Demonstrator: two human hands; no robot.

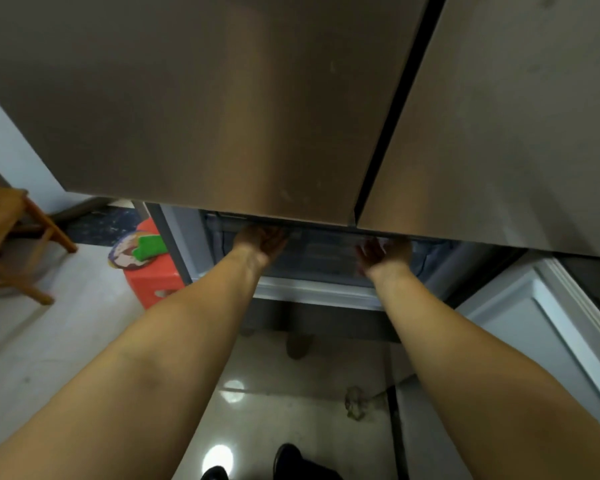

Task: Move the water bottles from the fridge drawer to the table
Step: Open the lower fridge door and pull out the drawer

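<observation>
**Both hands at the fridge drawer, fingers out of sight**

Glossy pale floor tiles (291, 403) fill the lower part of the view, and 2 brushed-metal fridge doors (222, 98) hang over the top, closed, with a dark seam between them. Below them the lower compartment stands open, its door (548, 327) swung out on the right.

Much is hidden. The upper doors' bottom edge cuts off the top of the translucent fridge drawer (323, 258), and its inside is a dim grey blur; no water bottle can be made out in it. The fingers of the left hand (260, 242) and the right hand (385, 254) vanish under that same edge, so I cannot tell whether either hand is closed on anything or lying flat.

Count: 2 bare forearms, 2 hands, 1 drawer. Both hands are against the drawer's upper front, palms turned up, the left near its left end, the right near its right end.

At the left stand 1 red plastic stool (153, 278) bearing a round item with a green patch, and 1 wooden chair (11, 233), partly cropped.
</observation>
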